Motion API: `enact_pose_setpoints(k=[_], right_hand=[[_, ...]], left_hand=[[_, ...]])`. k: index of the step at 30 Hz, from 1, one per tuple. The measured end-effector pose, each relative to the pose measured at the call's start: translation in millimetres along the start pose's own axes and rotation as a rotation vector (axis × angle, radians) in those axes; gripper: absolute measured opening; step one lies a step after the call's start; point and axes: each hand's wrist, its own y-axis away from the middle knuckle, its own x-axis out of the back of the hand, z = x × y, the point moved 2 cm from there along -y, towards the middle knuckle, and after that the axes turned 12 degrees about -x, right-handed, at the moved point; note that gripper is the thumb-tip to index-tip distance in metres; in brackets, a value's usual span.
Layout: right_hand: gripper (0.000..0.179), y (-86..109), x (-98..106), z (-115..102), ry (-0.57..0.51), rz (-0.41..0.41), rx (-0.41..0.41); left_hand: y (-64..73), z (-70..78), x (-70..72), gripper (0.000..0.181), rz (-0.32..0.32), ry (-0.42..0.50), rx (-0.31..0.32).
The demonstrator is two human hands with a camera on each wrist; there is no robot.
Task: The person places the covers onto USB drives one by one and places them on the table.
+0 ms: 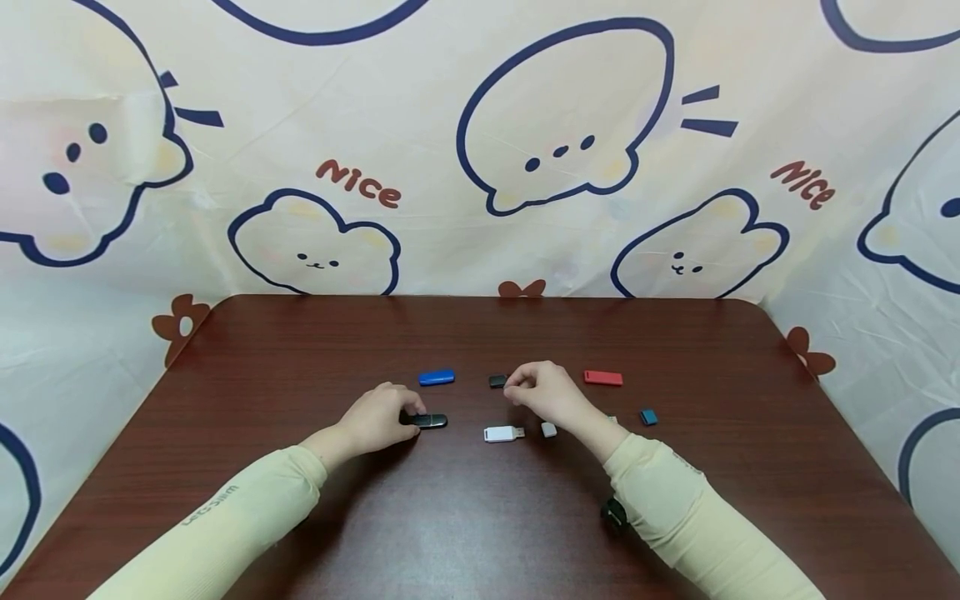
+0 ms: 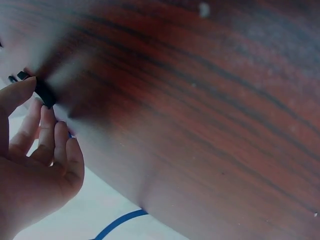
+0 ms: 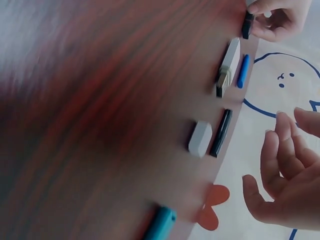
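At the left, my left hand pinches a black USB stick by its left end, thumb and fingertips on either side; the left wrist view shows the dark stick between them. Farther right, my right hand is over the table with fingers bent beside a small black piece, partly covered in the head view. From the right wrist, that black piece lies apart from my fingers, and nothing shows between thumb and fingertips. Nearer lie a white USB stick with its plug bare and a white cap.
A blue USB stick lies behind the left hand, and a red one sits right of the right hand. A teal cap rests near the right forearm, which partly hides another small item. Everything lies on a brown wooden table.
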Motion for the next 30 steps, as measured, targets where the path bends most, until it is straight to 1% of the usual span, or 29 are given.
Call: enact_pose_setpoints(k=[6,10,11,14,17,20,23,25,27,30], right_hand=[[0.008,2.8,7.2,0.5,0.195,0.037,0.032],[0.008,3.8,12.5,3.7,0.268,0.05,0.043],[0.008,4.0,13.8,4.5,0.273,0.051,0.043],[0.009,3.1,17.2,7.7,0.281,0.062,0.038],[0.009,2.0,20.8,11.3,0.268,0.069,0.023],[0.01,1.4,24.0,14.4,0.254,0.073,0.006],[0.011,1.9,25.9,15.9,0.244,0.07,-0.01],[0.011,2.4,26.5,16.6,0.242,0.069,-0.014],[0.012,3.2,27.4,17.3,0.239,0.066,-0.014],[0.012,4.7,28.9,18.3,0.232,0.069,-0.022]], left_hand=[[-1.1,-0.7,-0.8,0.018,-0.007,-0.005,0.0],[-4.7,2.7,-0.5,0.014,0.032,-0.03,-0.022],[-6.2,5.2,0.0,0.014,0.049,-0.035,-0.024],[-13.3,16.7,1.8,0.013,0.084,-0.058,-0.059],[-23.3,34.7,1.4,0.014,0.097,-0.061,-0.1],[-34.6,53.6,-3.4,0.013,0.08,-0.066,-0.169],[-44.3,68.5,-12.0,0.014,0.026,-0.103,-0.195],[-49.4,75.2,-18.4,0.017,-0.02,-0.163,-0.193],[-52.8,79.6,-25.1,0.022,-0.06,-0.251,-0.193],[-56.2,83.9,-32.5,0.027,-0.089,-0.369,-0.217]])
